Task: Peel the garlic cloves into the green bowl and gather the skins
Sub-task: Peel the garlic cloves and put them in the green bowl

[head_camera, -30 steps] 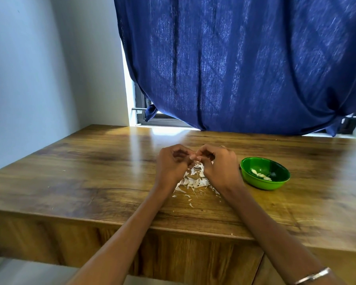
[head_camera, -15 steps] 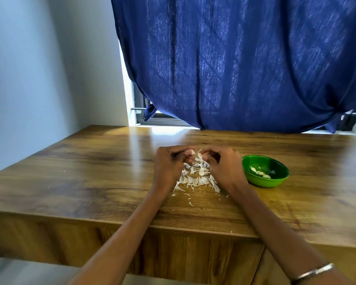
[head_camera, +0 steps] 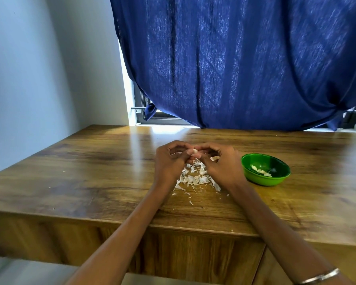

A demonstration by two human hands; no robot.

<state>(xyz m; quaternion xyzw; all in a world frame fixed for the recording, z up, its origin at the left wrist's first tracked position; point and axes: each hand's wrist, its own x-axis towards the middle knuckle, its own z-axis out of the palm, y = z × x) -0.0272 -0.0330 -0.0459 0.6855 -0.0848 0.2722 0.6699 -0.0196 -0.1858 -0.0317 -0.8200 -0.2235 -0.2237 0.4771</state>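
Observation:
My left hand (head_camera: 169, 161) and my right hand (head_camera: 220, 163) meet above a heap of white garlic skins (head_camera: 195, 177) on the wooden table (head_camera: 90, 171). Between their fingertips they pinch a small pale garlic clove (head_camera: 194, 151). A scrap of skin sticks out from the fingers of my right hand. The green bowl (head_camera: 265, 179) stands just right of my right hand, with a few peeled cloves (head_camera: 260, 171) inside. Whether unpeeled cloves lie in the heap is hidden by my hands.
A dark blue curtain (head_camera: 234, 58) hangs over the window behind the table. A white wall (head_camera: 29, 79) runs along the left. Small skin flakes are scattered toward the table's front edge (head_camera: 173, 225). A bangle (head_camera: 319, 276) is on my right wrist.
Both hands have lifted slightly off the skin heap and opened apart a little, and the clove now shows between the fingertips. More of the heap is uncovered.

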